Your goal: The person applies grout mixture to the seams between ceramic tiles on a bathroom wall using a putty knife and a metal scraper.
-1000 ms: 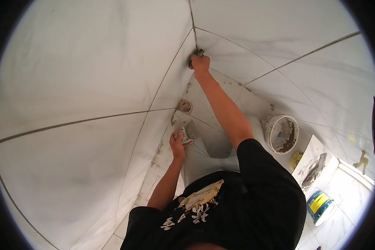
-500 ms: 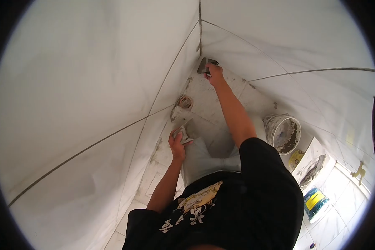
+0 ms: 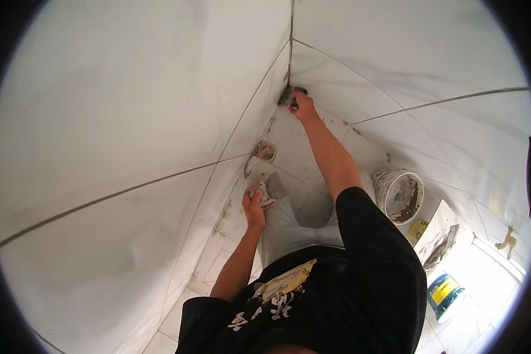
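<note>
My right hand [image 3: 302,107] reaches to the low corner where two white tiled walls meet and grips a small grey scraper [image 3: 288,94] pressed against the corner joint [image 3: 289,53]. My left hand [image 3: 254,200] is held near my knee and is closed around a flat trowel [image 3: 270,187] that carries grey grout. Both arms are bare; I wear a black shirt and light trousers.
A round floor drain [image 3: 266,152] sits in the dirty floor near the left wall. A grout-smeared bucket [image 3: 398,195] stands to the right. Beyond it lie a loose tile with mortar [image 3: 443,243], a yellow packet [image 3: 418,229] and a blue-yellow tub [image 3: 443,293].
My right hand dropped from the upper corner joint, swung slightly right, then settled back against the corner lower down. The view shifted a little. My left hand stayed put with the trowel.
</note>
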A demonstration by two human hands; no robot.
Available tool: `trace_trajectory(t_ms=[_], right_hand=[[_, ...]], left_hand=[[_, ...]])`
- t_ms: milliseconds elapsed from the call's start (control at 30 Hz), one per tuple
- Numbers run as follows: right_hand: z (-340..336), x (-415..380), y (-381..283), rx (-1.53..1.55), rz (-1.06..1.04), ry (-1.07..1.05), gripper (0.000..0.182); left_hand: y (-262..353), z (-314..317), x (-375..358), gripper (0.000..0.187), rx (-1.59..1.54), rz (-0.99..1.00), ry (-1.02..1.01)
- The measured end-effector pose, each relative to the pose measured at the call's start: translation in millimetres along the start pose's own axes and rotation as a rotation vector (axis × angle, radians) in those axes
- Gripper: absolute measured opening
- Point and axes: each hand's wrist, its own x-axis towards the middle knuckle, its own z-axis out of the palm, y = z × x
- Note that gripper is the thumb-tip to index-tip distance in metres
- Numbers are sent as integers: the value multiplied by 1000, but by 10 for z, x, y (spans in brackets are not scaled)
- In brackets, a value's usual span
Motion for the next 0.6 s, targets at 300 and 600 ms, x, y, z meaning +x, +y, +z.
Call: trace_trajectory(t_ms=[300, 600], right_hand=[[105, -866, -304, 131, -148, -215, 17], [372, -1572, -662, 117, -249, -253, 16]], left_hand=[[-61, -24, -36, 37, -31, 45, 14], [-101, -24, -51, 39, -70, 67, -8]])
